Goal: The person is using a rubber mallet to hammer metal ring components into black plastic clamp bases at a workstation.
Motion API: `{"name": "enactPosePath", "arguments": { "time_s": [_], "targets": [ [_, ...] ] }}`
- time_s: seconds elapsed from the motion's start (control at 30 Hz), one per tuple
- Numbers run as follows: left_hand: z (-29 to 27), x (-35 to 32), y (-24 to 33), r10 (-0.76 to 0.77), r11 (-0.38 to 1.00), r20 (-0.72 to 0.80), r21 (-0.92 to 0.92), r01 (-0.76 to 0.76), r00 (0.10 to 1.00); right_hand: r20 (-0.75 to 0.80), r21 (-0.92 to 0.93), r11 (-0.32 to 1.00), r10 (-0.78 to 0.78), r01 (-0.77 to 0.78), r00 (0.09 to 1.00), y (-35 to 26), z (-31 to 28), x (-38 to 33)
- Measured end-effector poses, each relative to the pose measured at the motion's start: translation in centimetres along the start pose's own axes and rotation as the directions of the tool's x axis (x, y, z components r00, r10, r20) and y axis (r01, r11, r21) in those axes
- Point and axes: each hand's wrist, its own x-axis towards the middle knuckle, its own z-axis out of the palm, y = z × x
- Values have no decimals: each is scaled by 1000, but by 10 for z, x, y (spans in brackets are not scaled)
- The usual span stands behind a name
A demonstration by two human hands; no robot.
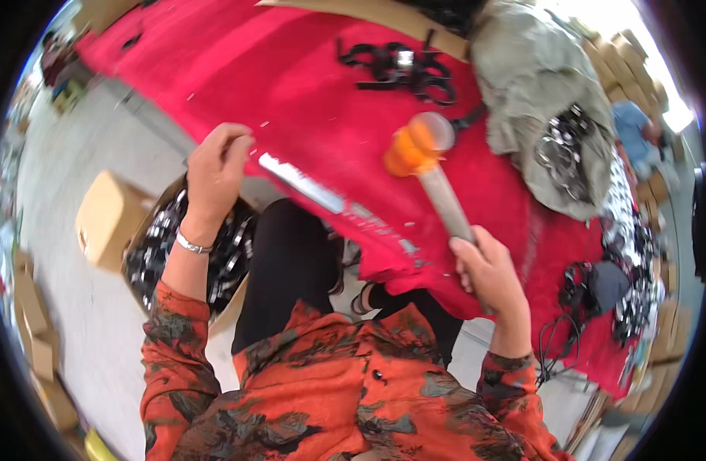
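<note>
My right hand [491, 273] is wrapped round the grey handle of a mallet [445, 196]. The mallet has an orange head with a pale, see-through face and is held above the red-covered table [291, 84]. To the left, my left hand [218, 165] is raised by the table's near edge, with curled fingers and the thumb drawn in. Whatever its fingertips may hold is too small to make out. Beside that hand, a shiny silver strip [300, 183] lies along the table edge. Farther back lies a group of black, curved parts [403, 65].
A grey sack [514, 84] with shiny metal parts stands at the right. Below my left arm, a cardboard box [149, 230] holds many black and silver pieces, next to a tan stool [107, 219]. A dark tool with a cord [599, 284] lies right. Another person [636, 134] is at far right.
</note>
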Motion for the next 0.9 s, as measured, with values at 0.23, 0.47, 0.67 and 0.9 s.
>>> {"name": "enactPosePath", "arguments": {
  "time_s": [0.23,0.47,0.67,0.9],
  "targets": [
    [188,101,94,254,967,692,-202,-157,676,70,-74,997,39,-33,997,6,-30,-43],
    [296,116,130,364,741,770,101,-664,523,114,26,997,65,-68,991,23,-37,-52],
    [239,97,126,579,814,291,-147,-562,762,110,66,997,20,-27,994,35,-38,-56],
    [79,37,81,-152,853,523,-358,379,838,115,162,987,-28,9,993,34,-25,-59]
  ]
}}
